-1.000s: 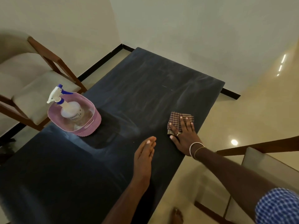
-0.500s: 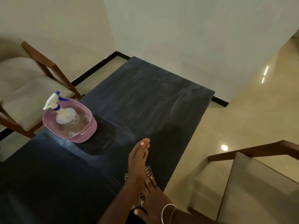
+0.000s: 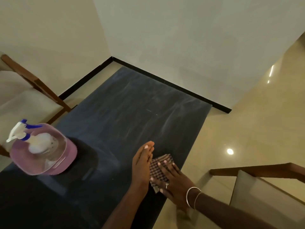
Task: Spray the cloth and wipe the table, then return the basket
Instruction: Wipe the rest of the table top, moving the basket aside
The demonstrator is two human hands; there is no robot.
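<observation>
Your right hand [image 3: 173, 180] presses the checked cloth [image 3: 159, 169] flat, fingers spread, lower centre; your left hand [image 3: 142, 164] rests beside it, fingers together.

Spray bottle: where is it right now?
In the head view, the spray bottle stands inside the pink basket on the dark table's left side, near the wooden chair, far from both hands.
</observation>
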